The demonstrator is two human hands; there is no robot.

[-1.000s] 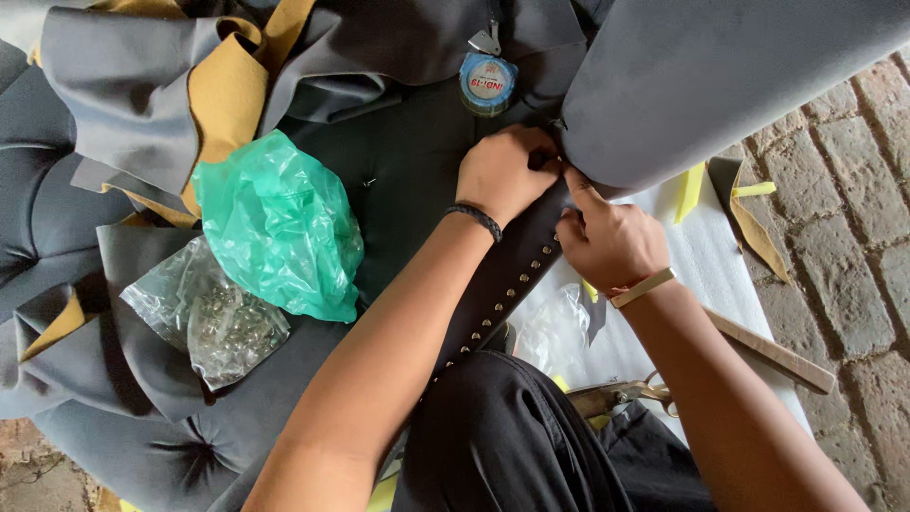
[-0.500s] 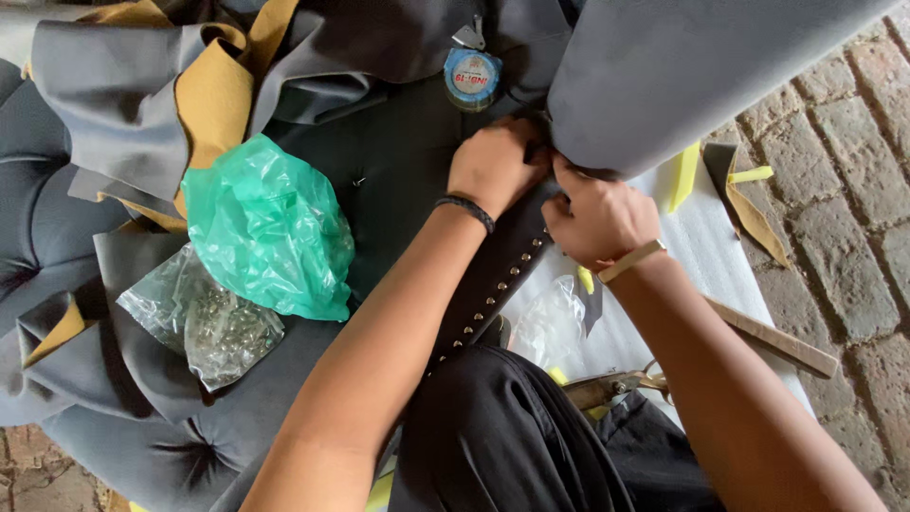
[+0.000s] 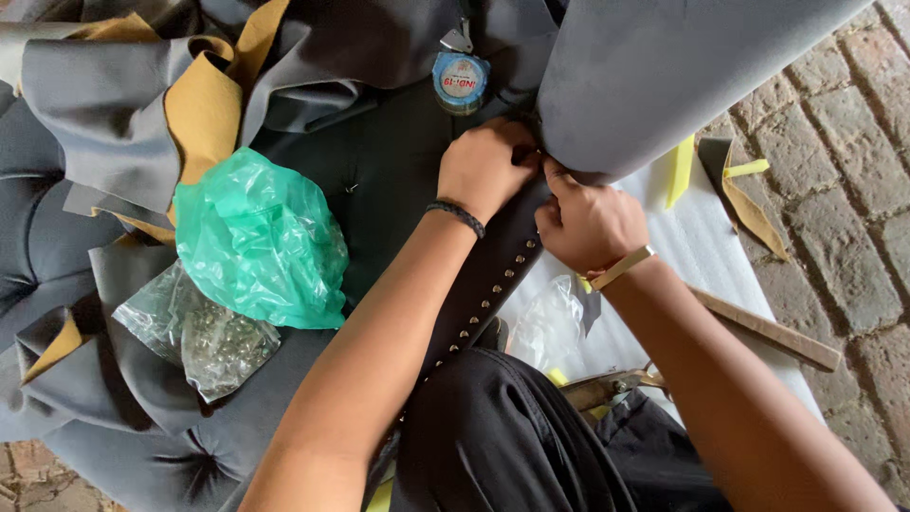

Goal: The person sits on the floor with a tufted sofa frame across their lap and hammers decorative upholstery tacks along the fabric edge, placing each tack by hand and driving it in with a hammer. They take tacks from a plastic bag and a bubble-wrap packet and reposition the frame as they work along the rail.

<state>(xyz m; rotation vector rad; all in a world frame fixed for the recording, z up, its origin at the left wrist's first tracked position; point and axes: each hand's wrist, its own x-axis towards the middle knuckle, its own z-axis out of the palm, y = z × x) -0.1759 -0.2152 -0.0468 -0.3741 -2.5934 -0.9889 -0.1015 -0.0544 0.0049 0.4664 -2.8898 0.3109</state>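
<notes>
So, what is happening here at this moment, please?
A person works on grey upholstery. The left hand and the right hand press together on a dark strip lined with metal studs, where it meets a grey padded roll. A round blue tape measure lies just above the hands. A green plastic bag and a clear bag of small metal pieces lie to the left. A wooden stick rests on the right.

matt grey cloth, glossy green plastic bag

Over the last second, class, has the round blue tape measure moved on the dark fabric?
No. The tape measure sits in the same fold of dark fabric just above the left hand; only the camera view shifted.
</notes>
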